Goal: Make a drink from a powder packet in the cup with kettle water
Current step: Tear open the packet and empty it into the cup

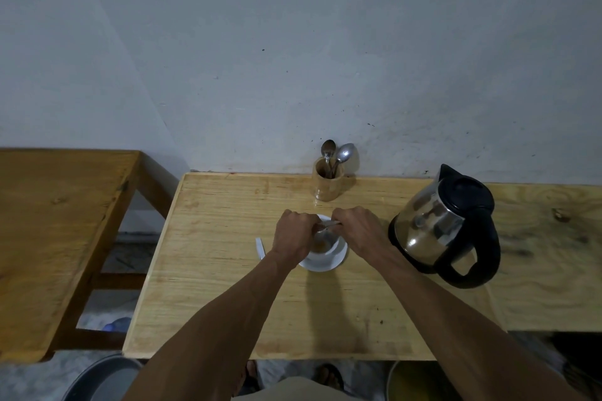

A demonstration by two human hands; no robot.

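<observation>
Holding the packet over the cup

We see the packet (329, 225) stretched between both hands, directly above the white cup (326, 247), which sits on its saucer (321, 266) about midway along the counter (228, 270) and closer to its far edge than its near one. The left hand (294, 231) and the right hand (356, 228) are both curled tight, the fingers pinching opposite ends of the packet; we cannot tell exactly how each fingertip lies, since the knuckles hide them. We judge the packet to be light, thin and floppy, best held by its ends as here and kept low over the rim, so the powder does not scatter. A brownish patch shows inside the cup, though we cannot say whether it is dry or wet. The cup looks like breakable china and may slide on the saucer. The kettle (446, 225) stands just right of it, towards the counter's right edge; we expect it to be heavy and best lifted by its black handle.
</observation>
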